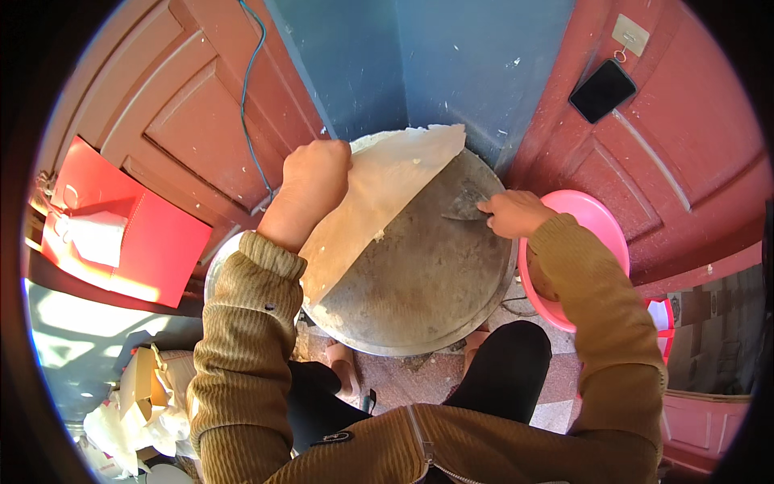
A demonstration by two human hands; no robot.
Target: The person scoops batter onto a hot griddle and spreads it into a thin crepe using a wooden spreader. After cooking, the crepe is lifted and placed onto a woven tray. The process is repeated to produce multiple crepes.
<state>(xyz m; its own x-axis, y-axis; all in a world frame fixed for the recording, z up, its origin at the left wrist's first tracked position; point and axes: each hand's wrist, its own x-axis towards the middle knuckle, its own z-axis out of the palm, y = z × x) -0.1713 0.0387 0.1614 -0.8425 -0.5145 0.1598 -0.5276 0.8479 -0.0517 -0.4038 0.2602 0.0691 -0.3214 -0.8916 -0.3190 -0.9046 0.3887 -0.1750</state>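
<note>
Before me stands a large round metal griddle (pixel 435 272). A thin, pale sheet of flatbread or dough (pixel 387 199) covers its left part, its right part folded or lifted back along a straight diagonal edge. My left hand (pixel 317 175) is closed over the sheet's upper left border, gripping it; the fingertips are hidden. My right hand (pixel 517 213) holds a scraper with a broad, flat blade (pixel 468 202), which lies on or just above the bare metal at the griddle's right. Small light crumbs cling to the sheet and the lower left rim.
A pink plastic basin (pixel 595 224) stands at the griddle's right, partly under my right forearm. Part of a pale round rim (pixel 221 260) shows behind my left sleeve. A phone (pixel 603 91) hangs on the right door; a blue-green cable (pixel 243 103) runs down the left one.
</note>
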